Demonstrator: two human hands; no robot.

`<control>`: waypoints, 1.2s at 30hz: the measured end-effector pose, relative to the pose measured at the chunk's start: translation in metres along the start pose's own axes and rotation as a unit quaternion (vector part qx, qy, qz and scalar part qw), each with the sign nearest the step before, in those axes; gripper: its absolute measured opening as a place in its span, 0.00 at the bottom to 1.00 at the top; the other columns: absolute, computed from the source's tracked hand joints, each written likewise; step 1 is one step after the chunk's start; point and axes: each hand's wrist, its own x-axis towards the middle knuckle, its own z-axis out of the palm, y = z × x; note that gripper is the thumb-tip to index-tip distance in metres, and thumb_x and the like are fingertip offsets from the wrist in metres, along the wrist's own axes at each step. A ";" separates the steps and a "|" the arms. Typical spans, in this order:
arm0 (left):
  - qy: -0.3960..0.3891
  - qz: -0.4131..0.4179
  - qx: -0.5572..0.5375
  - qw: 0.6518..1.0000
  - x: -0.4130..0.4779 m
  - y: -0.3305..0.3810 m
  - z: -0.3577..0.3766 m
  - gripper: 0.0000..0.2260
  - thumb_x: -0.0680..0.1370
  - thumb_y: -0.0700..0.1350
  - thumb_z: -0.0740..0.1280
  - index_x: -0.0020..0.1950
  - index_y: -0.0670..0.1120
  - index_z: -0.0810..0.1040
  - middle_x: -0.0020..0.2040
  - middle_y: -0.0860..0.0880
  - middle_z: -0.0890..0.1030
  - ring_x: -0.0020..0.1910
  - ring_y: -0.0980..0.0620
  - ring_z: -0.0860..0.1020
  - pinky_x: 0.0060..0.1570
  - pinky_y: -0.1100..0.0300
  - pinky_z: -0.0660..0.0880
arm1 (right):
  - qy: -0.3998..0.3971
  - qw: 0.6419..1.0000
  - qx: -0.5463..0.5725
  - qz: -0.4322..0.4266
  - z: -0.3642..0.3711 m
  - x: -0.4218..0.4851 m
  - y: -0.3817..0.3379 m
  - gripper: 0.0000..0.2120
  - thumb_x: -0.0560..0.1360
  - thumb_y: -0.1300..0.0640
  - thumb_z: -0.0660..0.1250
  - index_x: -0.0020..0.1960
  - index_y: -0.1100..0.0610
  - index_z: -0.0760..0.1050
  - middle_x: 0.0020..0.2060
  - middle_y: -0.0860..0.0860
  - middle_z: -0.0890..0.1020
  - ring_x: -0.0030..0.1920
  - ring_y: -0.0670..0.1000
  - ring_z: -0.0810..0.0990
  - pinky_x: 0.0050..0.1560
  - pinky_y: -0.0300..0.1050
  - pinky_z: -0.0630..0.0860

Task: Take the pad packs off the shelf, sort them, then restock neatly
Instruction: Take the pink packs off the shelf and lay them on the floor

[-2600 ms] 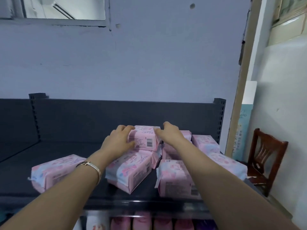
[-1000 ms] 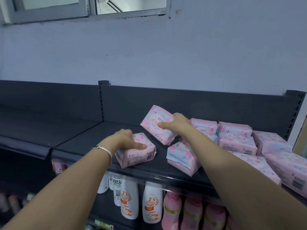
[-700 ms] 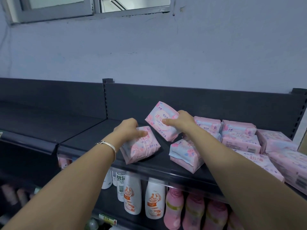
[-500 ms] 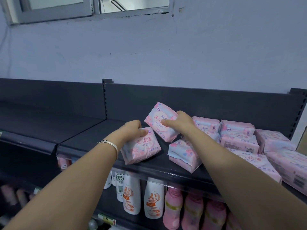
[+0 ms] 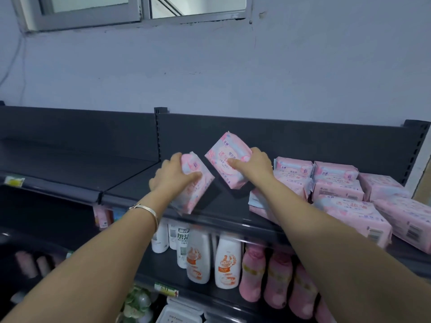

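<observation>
My left hand (image 5: 172, 176) grips a pink pad pack (image 5: 194, 186), tilted steeply with its lower end at the front edge of the dark top shelf (image 5: 130, 183). My right hand (image 5: 253, 165) holds a second pink pack (image 5: 227, 159) raised above the shelf, tilted, its printed face toward me. Several more pink pad packs (image 5: 335, 183) lie stacked and loosely piled on the right part of the same shelf; one pack (image 5: 256, 202) lies partly hidden under my right forearm.
The shelf section to the left (image 5: 58, 164) holds nothing. White bottles (image 5: 227, 262) and pink bottles (image 5: 254, 276) stand on the shelf below. A grey wall and a window (image 5: 140, 8) are above the shelving.
My left hand has tipped its pack further up on end and lifted it slightly. My right hand has raised its pack a little higher. The view has hardly shifted.
</observation>
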 end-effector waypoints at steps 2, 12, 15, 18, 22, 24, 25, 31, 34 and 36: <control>0.027 0.007 -0.020 0.999 -0.008 -0.009 -0.019 0.36 0.69 0.61 0.70 0.72 0.53 0.60 0.66 0.45 0.70 0.62 0.41 0.72 0.59 0.42 0.70 | 0.011 1.000 0.018 -0.009 0.005 -0.017 -0.013 0.31 0.67 0.40 0.71 0.63 0.56 0.69 0.58 0.54 0.74 0.57 0.58 0.75 0.56 0.54 0.74; 0.036 0.075 -0.022 0.996 -0.077 -0.008 -0.036 0.39 0.72 0.59 0.69 0.76 0.49 0.53 0.72 0.46 0.65 0.69 0.43 0.65 0.62 0.45 0.64 | 0.077 0.997 0.025 0.018 -0.016 -0.106 -0.016 0.30 0.67 0.44 0.73 0.61 0.58 0.68 0.58 0.54 0.74 0.55 0.56 0.76 0.54 0.51 0.73; 0.015 0.114 -0.026 0.993 -0.098 0.006 -0.027 0.35 0.71 0.58 0.69 0.74 0.50 0.59 0.69 0.46 0.68 0.67 0.43 0.67 0.59 0.47 0.65 | 0.094 0.994 0.034 0.038 -0.037 -0.129 0.000 0.31 0.67 0.45 0.73 0.63 0.57 0.67 0.59 0.53 0.74 0.56 0.56 0.76 0.55 0.52 0.74; -0.007 0.150 -0.030 0.988 -0.123 0.024 -0.016 0.31 0.70 0.58 0.70 0.70 0.54 0.64 0.63 0.47 0.72 0.62 0.43 0.70 0.56 0.49 0.66 | 0.103 0.993 0.026 0.059 -0.061 -0.150 0.019 0.30 0.66 0.45 0.74 0.61 0.57 0.69 0.56 0.52 0.78 0.55 0.56 0.77 0.54 0.52 0.75; -0.033 0.177 -0.021 0.984 -0.160 0.049 0.000 0.31 0.70 0.58 0.70 0.70 0.56 0.64 0.63 0.49 0.71 0.62 0.43 0.70 0.57 0.50 0.65 | 0.109 0.990 0.010 0.083 -0.097 -0.180 0.047 0.28 0.66 0.43 0.74 0.59 0.56 0.70 0.53 0.50 0.78 0.52 0.53 0.76 0.50 0.48 0.73; -0.045 0.183 -0.021 0.982 -0.181 0.061 0.007 0.32 0.70 0.59 0.70 0.71 0.56 0.63 0.65 0.49 0.71 0.63 0.43 0.69 0.58 0.49 0.65 | 0.112 0.989 0.005 0.093 -0.116 -0.201 0.061 0.26 0.66 0.43 0.74 0.58 0.55 0.71 0.51 0.49 0.77 0.50 0.52 0.75 0.46 0.47 0.71; -0.053 0.184 -0.019 0.981 -0.193 0.066 0.010 0.32 0.70 0.59 0.70 0.71 0.56 0.63 0.65 0.49 0.71 0.64 0.43 0.69 0.59 0.48 0.65 | 0.111 0.989 0.004 0.095 -0.124 -0.211 0.070 0.27 0.66 0.43 0.74 0.58 0.55 0.71 0.51 0.49 0.77 0.50 0.52 0.75 0.47 0.48 0.72; -0.106 0.213 0.016 0.971 -0.274 0.085 0.036 0.31 0.70 0.58 0.70 0.71 0.56 0.64 0.68 0.50 0.69 0.65 0.43 0.68 0.58 0.50 0.65 | 0.062 0.990 -0.004 0.130 -0.171 -0.278 0.129 0.30 0.66 0.44 0.75 0.61 0.58 0.70 0.55 0.52 0.77 0.54 0.55 0.76 0.48 0.48 0.73; -0.155 0.219 0.032 0.963 -0.304 0.084 0.053 0.32 0.69 0.58 0.71 0.70 0.55 0.64 0.67 0.50 0.70 0.65 0.43 0.69 0.58 0.50 0.66 | 0.010 0.988 -0.002 0.157 -0.183 -0.306 0.161 0.30 0.67 0.47 0.76 0.62 0.59 0.69 0.56 0.53 0.76 0.55 0.55 0.76 0.53 0.51 0.75; -0.190 0.220 0.048 0.956 -0.320 0.080 0.067 0.32 0.70 0.57 0.71 0.71 0.55 0.63 0.67 0.50 0.70 0.65 0.44 0.69 0.59 0.49 0.67 | -0.021 0.986 -0.027 0.162 -0.186 -0.320 0.181 0.32 0.67 0.48 0.76 0.64 0.60 0.68 0.57 0.54 0.76 0.56 0.57 0.76 0.59 0.55 0.74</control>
